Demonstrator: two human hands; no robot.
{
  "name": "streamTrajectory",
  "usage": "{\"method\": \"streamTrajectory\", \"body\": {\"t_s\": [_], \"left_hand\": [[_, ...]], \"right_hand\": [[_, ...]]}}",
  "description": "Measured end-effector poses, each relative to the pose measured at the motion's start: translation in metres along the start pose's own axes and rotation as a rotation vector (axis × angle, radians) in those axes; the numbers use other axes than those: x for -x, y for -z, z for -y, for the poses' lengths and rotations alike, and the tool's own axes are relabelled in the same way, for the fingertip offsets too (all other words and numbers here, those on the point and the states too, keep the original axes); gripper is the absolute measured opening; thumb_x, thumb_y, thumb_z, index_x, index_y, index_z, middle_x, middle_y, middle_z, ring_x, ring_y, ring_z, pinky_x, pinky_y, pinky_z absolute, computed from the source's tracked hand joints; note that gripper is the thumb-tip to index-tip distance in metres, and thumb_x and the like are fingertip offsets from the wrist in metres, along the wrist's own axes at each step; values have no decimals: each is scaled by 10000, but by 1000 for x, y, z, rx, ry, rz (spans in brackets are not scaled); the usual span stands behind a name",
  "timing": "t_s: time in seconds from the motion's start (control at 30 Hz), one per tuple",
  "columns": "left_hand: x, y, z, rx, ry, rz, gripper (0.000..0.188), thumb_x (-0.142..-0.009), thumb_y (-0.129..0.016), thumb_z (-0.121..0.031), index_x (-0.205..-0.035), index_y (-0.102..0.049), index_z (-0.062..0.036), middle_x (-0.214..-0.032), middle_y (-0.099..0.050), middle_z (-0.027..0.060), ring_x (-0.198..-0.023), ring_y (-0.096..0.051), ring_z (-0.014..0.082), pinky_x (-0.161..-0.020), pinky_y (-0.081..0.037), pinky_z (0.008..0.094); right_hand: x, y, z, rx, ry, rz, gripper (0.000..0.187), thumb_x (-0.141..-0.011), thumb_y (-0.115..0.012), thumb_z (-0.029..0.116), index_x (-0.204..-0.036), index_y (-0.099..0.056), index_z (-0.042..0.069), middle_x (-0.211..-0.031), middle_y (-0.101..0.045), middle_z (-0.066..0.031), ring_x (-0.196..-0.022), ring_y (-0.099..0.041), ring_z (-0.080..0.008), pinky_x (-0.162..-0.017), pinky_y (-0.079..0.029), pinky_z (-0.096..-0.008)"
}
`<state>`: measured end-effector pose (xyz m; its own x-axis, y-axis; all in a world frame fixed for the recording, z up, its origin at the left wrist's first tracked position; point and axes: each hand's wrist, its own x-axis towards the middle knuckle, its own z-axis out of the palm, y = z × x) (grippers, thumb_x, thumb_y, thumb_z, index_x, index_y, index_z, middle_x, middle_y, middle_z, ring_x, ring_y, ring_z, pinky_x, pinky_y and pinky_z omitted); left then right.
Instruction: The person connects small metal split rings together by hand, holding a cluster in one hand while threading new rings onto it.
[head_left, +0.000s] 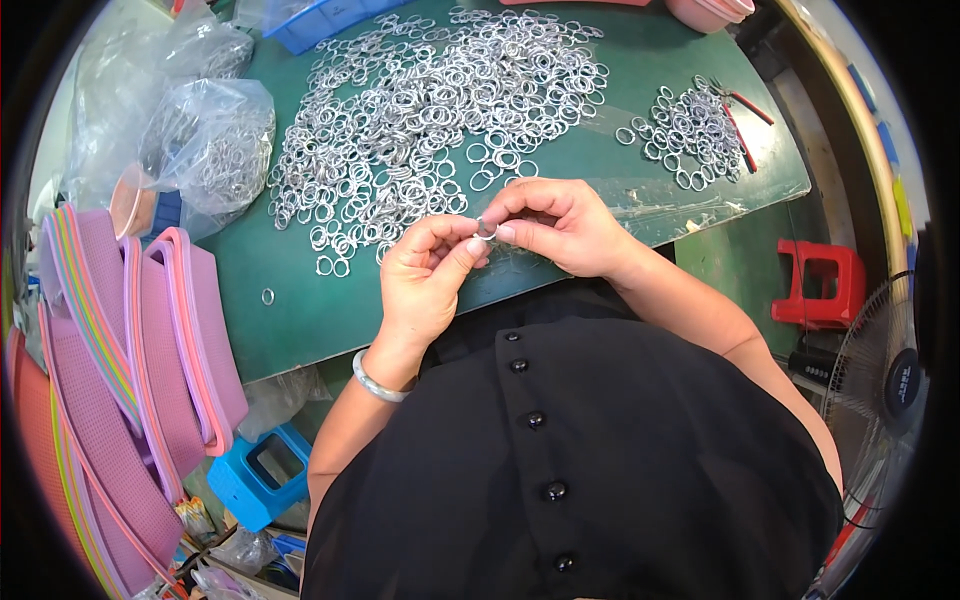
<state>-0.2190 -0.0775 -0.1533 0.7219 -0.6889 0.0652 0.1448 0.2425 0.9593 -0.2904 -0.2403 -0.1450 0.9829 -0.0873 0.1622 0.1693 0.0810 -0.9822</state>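
A small silver metal ring (487, 237) is pinched between my two hands, just over the near edge of the table. My left hand (428, 268) grips its left side between thumb and fingers. On the other side, my right hand (560, 225) holds it with thumb and forefinger; the fingertips partly cover the ring. Right beyond my hands spreads a large heap of similar silver rings (430, 110). Farther right lies a smaller pile of rings (690, 130), with red-handled pliers (742, 125) beside it. One loose ring (267, 296) rests alone at the left.
The green table (300, 325) has a worn near edge. Clear plastic bags (215, 140) of rings and stacked pink baskets (190, 330) crowd the left. A blue stool (255, 485) stands at lower left; a red stool (820, 283) and a fan (880, 380) are at the right.
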Motion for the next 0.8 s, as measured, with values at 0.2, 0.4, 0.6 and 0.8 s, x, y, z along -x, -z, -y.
{"method": "streamTrajectory", "body": {"t_s": [0.2,0.4,0.6,0.8], "left_hand": [[-3,-3,9,-221,78,-21,170,-802,-553,-2,-971,-540,7,-829,-583,45,-724,-578,98,-649,-484,213],[-10,8,14,-547,-68,-66,134,-777,-571,0,-911,-571,9,-783,-556,28,-640,-526,59,-576,-435,175],[-10,3,10,-583,-79,-76,119,-759,-592,-17,-876,-587,6,-784,-560,47,-623,-542,75,-556,-446,187],[-9,4,11,-566,-51,-67,114,-763,-589,-20,-874,-588,5,-781,-556,40,-626,-539,71,-564,-446,183]], "right_hand": [[9,35,5,340,17,-196,110,-753,-564,-8,-857,-591,14,-795,-577,-10,-720,-531,-69,-636,-434,-203],[24,112,4,1200,75,-627,121,-720,-533,28,-822,-597,38,-738,-566,-71,-646,-542,-209,-617,-444,-284],[17,100,6,1462,252,-543,76,-691,-584,80,-759,-612,59,-785,-535,-77,-791,-511,-265,-702,-427,-341],[-8,42,-6,1154,339,-53,128,-669,-628,72,-796,-615,68,-824,-518,-62,-786,-496,-250,-710,-409,-336]]}}
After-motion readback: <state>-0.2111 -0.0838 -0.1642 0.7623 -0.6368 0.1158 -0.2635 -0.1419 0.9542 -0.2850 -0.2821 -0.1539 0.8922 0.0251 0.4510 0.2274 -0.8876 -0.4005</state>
